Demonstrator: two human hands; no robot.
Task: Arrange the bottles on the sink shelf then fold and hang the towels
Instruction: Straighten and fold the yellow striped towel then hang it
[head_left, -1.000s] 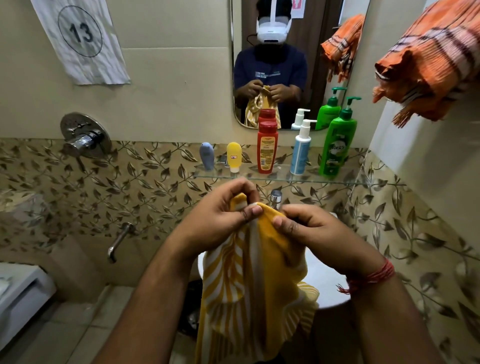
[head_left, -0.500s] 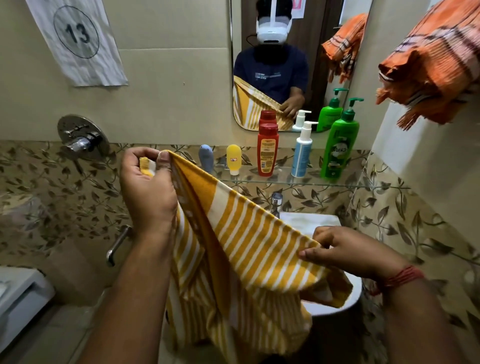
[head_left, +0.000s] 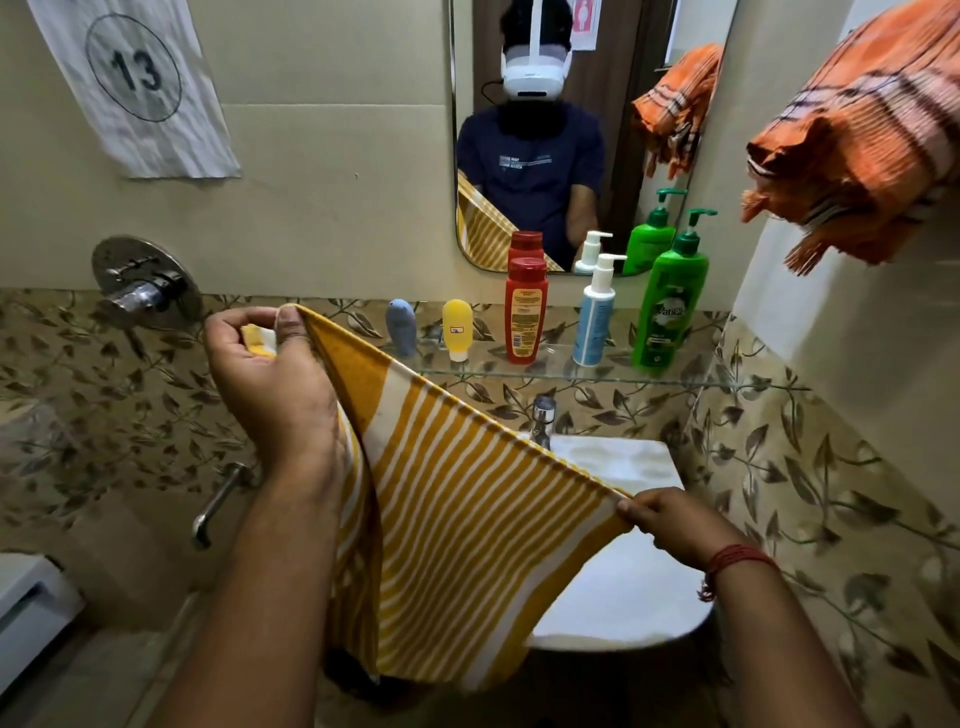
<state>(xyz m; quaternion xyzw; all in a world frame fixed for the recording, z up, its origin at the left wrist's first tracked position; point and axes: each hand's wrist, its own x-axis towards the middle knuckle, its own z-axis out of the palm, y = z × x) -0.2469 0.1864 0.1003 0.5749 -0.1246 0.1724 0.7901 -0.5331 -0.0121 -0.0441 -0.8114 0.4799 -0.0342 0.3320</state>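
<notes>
A yellow towel with white stripes (head_left: 467, 530) is stretched out in front of me above the sink. My left hand (head_left: 270, 374) grips its upper corner, raised at the left. My right hand (head_left: 670, 525) pinches the lower corner at the right, near the basin. On the glass shelf (head_left: 727, 383) stand a small blue tube (head_left: 401, 327), a yellow tube (head_left: 457, 330), a red bottle (head_left: 525, 312), a white-and-blue pump bottle (head_left: 595, 317) and a green pump bottle (head_left: 672, 306), all upright in a row. An orange striped towel (head_left: 857, 140) hangs at the upper right.
The white basin (head_left: 634, 587) with its chrome tap (head_left: 543, 418) sits under the towel. A mirror (head_left: 571, 130) hangs above the shelf. A shower mixer (head_left: 140, 291) and a spout (head_left: 218, 504) are on the left wall. A paper sign with 13 (head_left: 135, 78) hangs upper left.
My hands started close together on the bunched towel and have moved apart. The left went up and left, the right down and right, and the towel is now spread taut between them.
</notes>
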